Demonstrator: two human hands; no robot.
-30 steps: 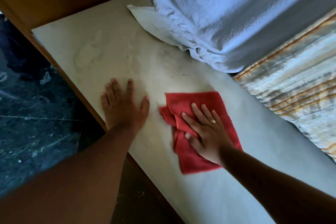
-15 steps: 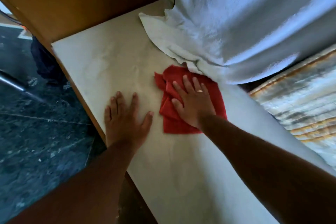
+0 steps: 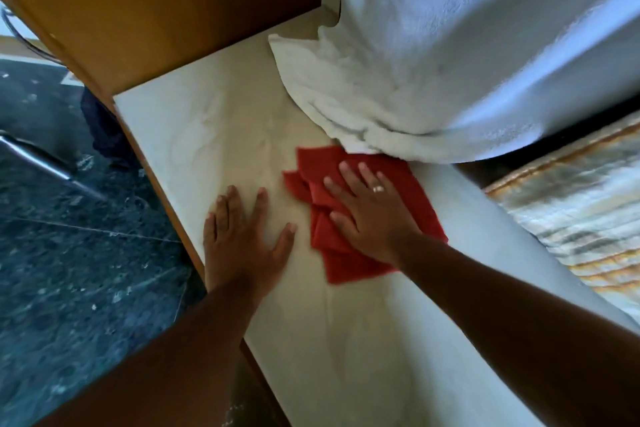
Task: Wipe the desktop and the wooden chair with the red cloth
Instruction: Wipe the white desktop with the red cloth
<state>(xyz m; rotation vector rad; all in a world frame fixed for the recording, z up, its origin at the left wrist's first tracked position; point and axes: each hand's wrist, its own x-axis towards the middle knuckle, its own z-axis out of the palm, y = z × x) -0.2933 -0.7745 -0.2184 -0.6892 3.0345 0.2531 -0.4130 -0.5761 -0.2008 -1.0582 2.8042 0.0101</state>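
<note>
My right hand [image 3: 372, 215]: flat, pressing crumpled red cloth [image 3: 360, 204] on pale desktop [image 3: 214, 121]. My left hand [image 3: 242, 236]: flat, bracing, holding nothing. Risk: cloth snagging draped white towel [image 3: 398, 87], dragging it along.

Bare forearms, no sleeves; a ring [image 3: 378, 188] on the right grip [image 3: 370, 215].

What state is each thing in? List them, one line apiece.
Cloth: rumpled, flat on the desktop, far edge touching the towel.
Right hand: fingers straight, pressing the cloth.
Left hand: spread flat on the bare desktop beside the cloth.
Desktop: pale, streaked with marks.
Towel: white, draped down, its bottom bunched on the desktop.
Ring: on a right-hand finger.
</note>
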